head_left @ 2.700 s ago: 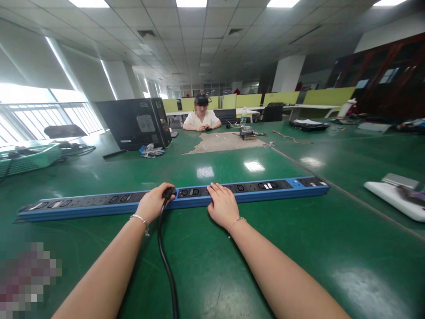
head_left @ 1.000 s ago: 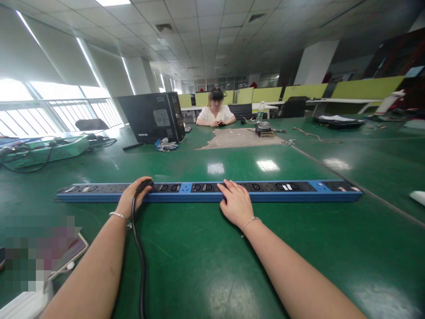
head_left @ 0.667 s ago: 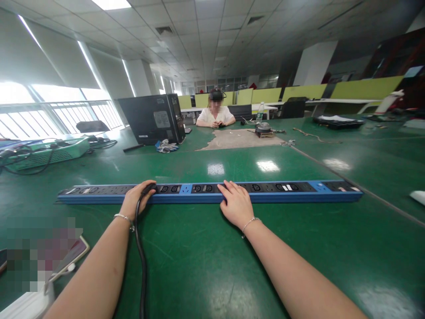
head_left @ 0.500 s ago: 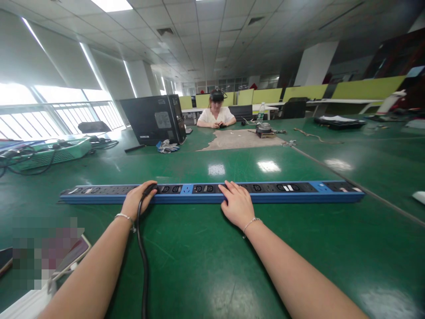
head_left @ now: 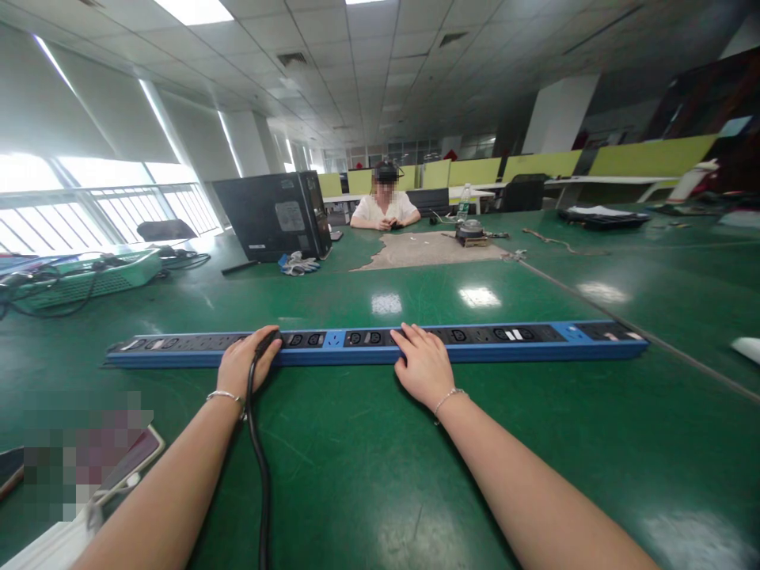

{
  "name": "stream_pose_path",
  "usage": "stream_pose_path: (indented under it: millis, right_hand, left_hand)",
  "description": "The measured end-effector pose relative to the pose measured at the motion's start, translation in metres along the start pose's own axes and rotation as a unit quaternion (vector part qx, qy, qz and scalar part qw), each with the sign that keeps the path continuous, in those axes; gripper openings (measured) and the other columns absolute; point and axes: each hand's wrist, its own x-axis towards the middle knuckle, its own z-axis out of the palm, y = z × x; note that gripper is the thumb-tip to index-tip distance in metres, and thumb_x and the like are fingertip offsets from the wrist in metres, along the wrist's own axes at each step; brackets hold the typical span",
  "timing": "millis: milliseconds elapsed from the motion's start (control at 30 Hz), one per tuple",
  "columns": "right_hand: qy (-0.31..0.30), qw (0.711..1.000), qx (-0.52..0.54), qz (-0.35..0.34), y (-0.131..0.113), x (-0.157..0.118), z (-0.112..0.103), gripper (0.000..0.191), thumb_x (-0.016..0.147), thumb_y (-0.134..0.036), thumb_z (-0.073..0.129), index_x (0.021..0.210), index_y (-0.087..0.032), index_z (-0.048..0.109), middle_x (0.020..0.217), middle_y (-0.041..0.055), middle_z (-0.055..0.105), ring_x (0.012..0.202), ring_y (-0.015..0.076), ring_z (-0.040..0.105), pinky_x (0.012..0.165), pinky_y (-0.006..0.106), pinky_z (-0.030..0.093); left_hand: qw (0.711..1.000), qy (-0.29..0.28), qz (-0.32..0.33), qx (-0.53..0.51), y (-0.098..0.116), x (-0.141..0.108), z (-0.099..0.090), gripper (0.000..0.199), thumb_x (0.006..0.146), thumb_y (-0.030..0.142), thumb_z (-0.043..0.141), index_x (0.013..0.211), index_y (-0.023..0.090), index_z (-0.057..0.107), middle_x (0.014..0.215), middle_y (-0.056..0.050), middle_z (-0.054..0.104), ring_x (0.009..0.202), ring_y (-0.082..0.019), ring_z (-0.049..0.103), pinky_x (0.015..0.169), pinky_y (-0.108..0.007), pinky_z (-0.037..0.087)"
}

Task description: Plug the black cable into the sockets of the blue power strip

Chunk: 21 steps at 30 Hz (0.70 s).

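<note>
A long blue power strip (head_left: 321, 359) with a row of black sockets lies crosswise on the green table. My left hand (head_left: 245, 362) is closed around a black plug (head_left: 269, 342) at the strip's left half, and its thick black cable (head_left: 259, 467) runs down toward me. Whether the plug sits in a socket is hidden by the fingers. Right of the strip's middle rests my right hand (head_left: 425, 366), fingers spread over the sockets and the near edge, with nothing held.
Behind the strip stand a black computer case (head_left: 267, 218), gloves (head_left: 298, 264) and a green basket (head_left: 100, 277) with cables. A person (head_left: 385, 207) sits across the green table (head_left: 356, 443). A bottle (head_left: 464, 203) and a round device (head_left: 470, 229) are farther back.
The camera view has shifted very slightly. Both hands hold nearly the same places on the strip.
</note>
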Motion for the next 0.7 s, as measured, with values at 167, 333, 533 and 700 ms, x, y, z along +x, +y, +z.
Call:
stream_pose_path:
  millis: [167, 333, 533, 700]
  right_hand:
    - [0.001, 1.0, 0.001, -0.002, -0.0003, 0.0, 0.0004, 0.049, 0.077, -0.019, 0.046, 0.125, -0.024, 0.052, 0.135, 0.004, 0.047, 0.125, 0.0195, 0.037, 0.104, 0.038, 0.024]
    - [0.0, 1.0, 0.0, -0.002, -0.0004, 0.0001, -0.0003, 0.049, 0.077, -0.018, 0.046, 0.125, -0.023, 0.052, 0.136, 0.0045, 0.046, 0.126, 0.0194, 0.037, 0.104, 0.037, 0.023]
    - [0.005, 1.0, -0.003, -0.004, 0.0002, 0.0, 0.0004, 0.049, 0.076, -0.018, 0.046, 0.125, -0.023, 0.053, 0.135, 0.0042, 0.047, 0.125, 0.0194, 0.038, 0.104, 0.037, 0.023]
    - [0.011, 1.0, -0.001, -0.004, 0.0, 0.0003, 0.0018, 0.049, 0.076, -0.018, 0.046, 0.124, -0.023, 0.054, 0.135, 0.0043, 0.047, 0.125, 0.0195, 0.038, 0.104, 0.037, 0.023]
  left_hand:
    - [1.0, 0.005, -0.022, -0.008, 0.0058, -0.0004, -0.0036, 0.039, 0.085, 0.046, 0.038, 0.116, 0.028, 0.054, 0.106, -0.003, 0.067, 0.1, -0.022, 0.061, 0.091, -0.034, 0.041]
    - [0.999, -0.009, -0.032, -0.021, 0.0068, -0.0014, -0.0041, 0.042, 0.086, 0.045, 0.037, 0.12, 0.027, 0.051, 0.114, -0.005, 0.064, 0.106, -0.022, 0.058, 0.094, -0.036, 0.039]
    - [0.999, -0.005, -0.043, -0.028, 0.0053, -0.0015, 0.0022, 0.039, 0.086, 0.043, 0.039, 0.119, 0.027, 0.051, 0.112, -0.005, 0.065, 0.107, -0.022, 0.057, 0.1, -0.041, 0.034]
    - [0.988, 0.082, -0.073, -0.106, 0.005, 0.0007, -0.0024, 0.035, 0.084, 0.042, 0.045, 0.112, 0.024, 0.055, 0.106, -0.004, 0.066, 0.094, -0.02, 0.062, 0.091, -0.035, 0.041]
